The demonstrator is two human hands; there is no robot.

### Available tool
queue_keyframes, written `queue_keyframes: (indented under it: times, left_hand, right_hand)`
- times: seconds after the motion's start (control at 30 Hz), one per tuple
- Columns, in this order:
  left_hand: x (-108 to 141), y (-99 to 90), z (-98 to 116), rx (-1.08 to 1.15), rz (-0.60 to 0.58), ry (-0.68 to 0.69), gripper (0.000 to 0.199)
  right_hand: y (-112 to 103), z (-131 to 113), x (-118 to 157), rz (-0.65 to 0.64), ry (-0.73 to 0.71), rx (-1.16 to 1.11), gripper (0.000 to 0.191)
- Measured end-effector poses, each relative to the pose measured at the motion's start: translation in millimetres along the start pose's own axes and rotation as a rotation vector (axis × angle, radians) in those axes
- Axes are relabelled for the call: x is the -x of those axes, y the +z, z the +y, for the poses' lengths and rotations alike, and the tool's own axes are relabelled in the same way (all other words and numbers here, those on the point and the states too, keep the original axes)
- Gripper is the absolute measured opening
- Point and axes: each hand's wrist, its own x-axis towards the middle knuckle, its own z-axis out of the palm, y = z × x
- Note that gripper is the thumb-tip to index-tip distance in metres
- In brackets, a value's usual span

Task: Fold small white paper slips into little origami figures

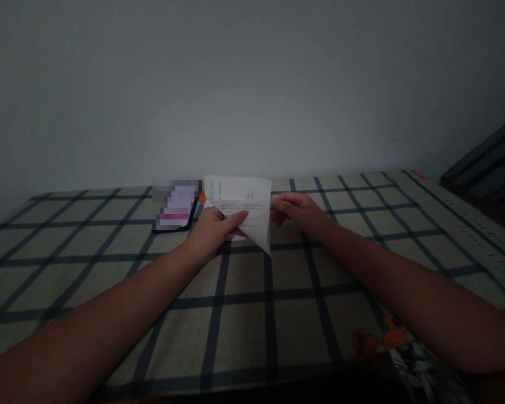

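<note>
A folded sheet of white paper (246,193) with small printed text stands above the cloth in front of me. My left hand (214,227) grips its lower left part, thumb across the front and the other fingers mostly behind. The paper's lower right corner hangs down in a point. Right beside its right edge is my right hand (297,210), with its fingers curled in. Its fingertips meet or go behind that edge, so whether they pinch anything is hidden.
A phone (177,207) with a lit, pixelated screen lies left of the paper. Under everything spreads a checked cloth (244,314) with orange bear prints. A plain grey wall (252,84) rises behind it. Dark striped fabric (488,148) shows at the far right.
</note>
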Motion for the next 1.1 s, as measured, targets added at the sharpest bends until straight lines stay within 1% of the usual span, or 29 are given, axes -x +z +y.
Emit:
queue_keyframes:
  times: [0.17, 0.37, 0.5, 0.63, 0.77, 0.97, 1.1]
  left_hand:
    - [-0.9, -1.0, -0.5, -0.009, 0.021, 0.017, 0.035]
    - [0.7, -0.7, 0.9, 0.015, 0.005, 0.007, 0.036]
    - [0.8, -0.8, 0.2, 0.041, -0.003, 0.013, 0.039]
    - [0.1, -1.7, -1.4, 0.041, -0.015, -0.001, 0.036]
    - [0.0, -2.0, -1.9, 0.04, -0.001, -0.006, 0.035]
    - [0.2, -1.0, -1.7, 0.048, -0.003, 0.041, 0.04]
    - [-0.7, -0.6, -2.3, 0.047, 0.001, 0.035, 0.043]
  right_hand:
    - [1.4, 0.7, 0.1, -0.072, -0.001, 0.091, 0.028]
    - [1.3, -1.1, 0.7, -0.051, 0.001, 0.151, 0.025]
    - [1.5, 0.0, 0.9, -0.059, 0.002, 0.136, 0.025]
    - [1.5, 0.7, 1.2, -0.056, -0.014, 0.145, 0.026]
    - [1.0, -0.3, 1.7, -0.051, -0.029, 0.168, 0.026]
    - [1.1, -3.4, 2.1, -0.046, -0.027, 0.203, 0.028]
    - [0.7, -4.4, 2.2, -0.042, -0.039, 0.228, 0.028]
